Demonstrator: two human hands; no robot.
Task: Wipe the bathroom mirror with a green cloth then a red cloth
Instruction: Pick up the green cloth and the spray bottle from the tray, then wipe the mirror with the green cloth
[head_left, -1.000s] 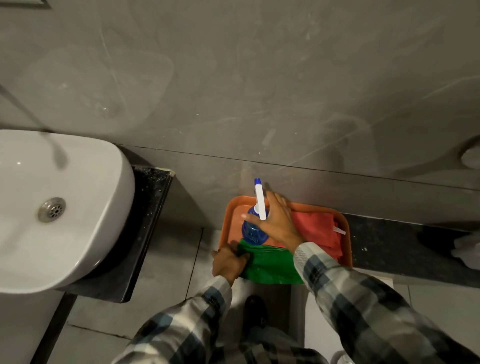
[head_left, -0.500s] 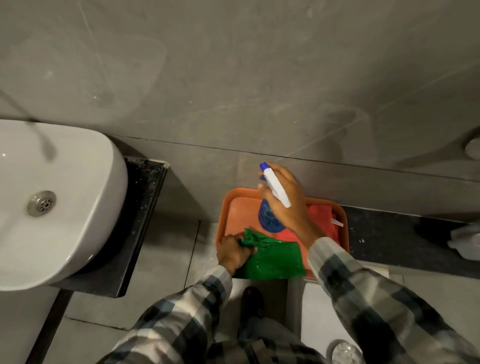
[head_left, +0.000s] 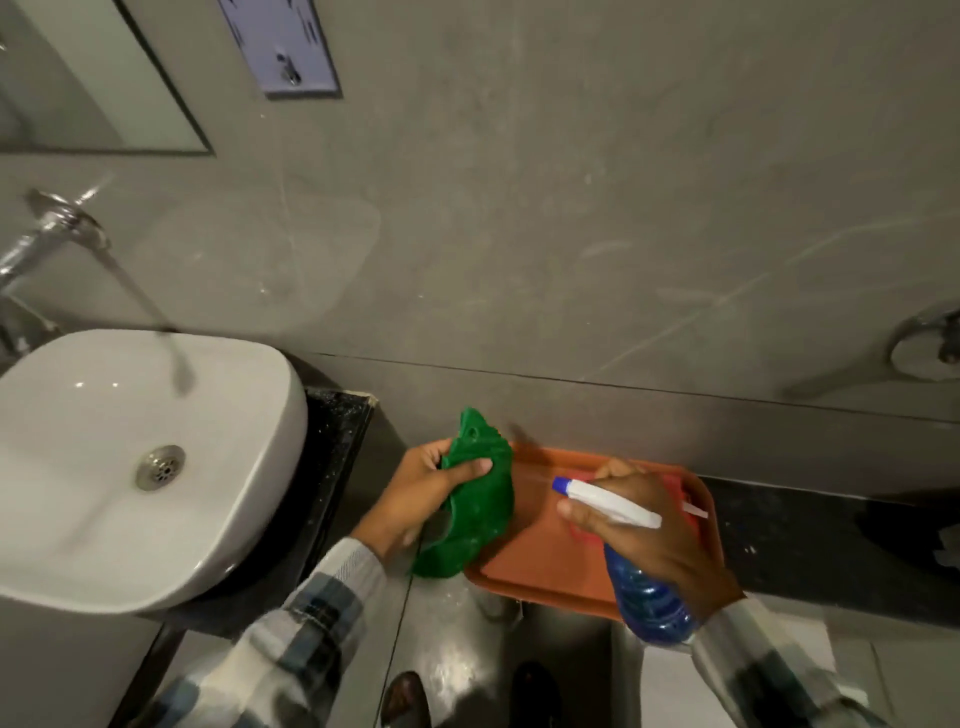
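Observation:
My left hand (head_left: 422, 493) grips the green cloth (head_left: 478, 514), held up beside the left edge of the orange tray (head_left: 540, 566). My right hand (head_left: 649, 530) holds a blue spray bottle (head_left: 644, 592) with a white trigger head and blue nozzle pointing left toward the cloth. Only a sliver of the red cloth (head_left: 681, 486) shows in the tray behind my right hand. The mirror (head_left: 98, 88) is on the wall at the upper left, only its lower corner in view.
A white basin (head_left: 104, 467) sits on a dark counter at left, with a chrome tap (head_left: 57, 228) above it. A wall plate (head_left: 283, 44) hangs at top. The tray rests on a dark ledge (head_left: 810, 535). A chrome fitting (head_left: 930, 343) is at right.
Both hands rose off the tray: the left lifted the green cloth up, the right lifted the spray bottle and turned its nozzle toward the cloth. The view tilted upward, revealing mirror and tap.

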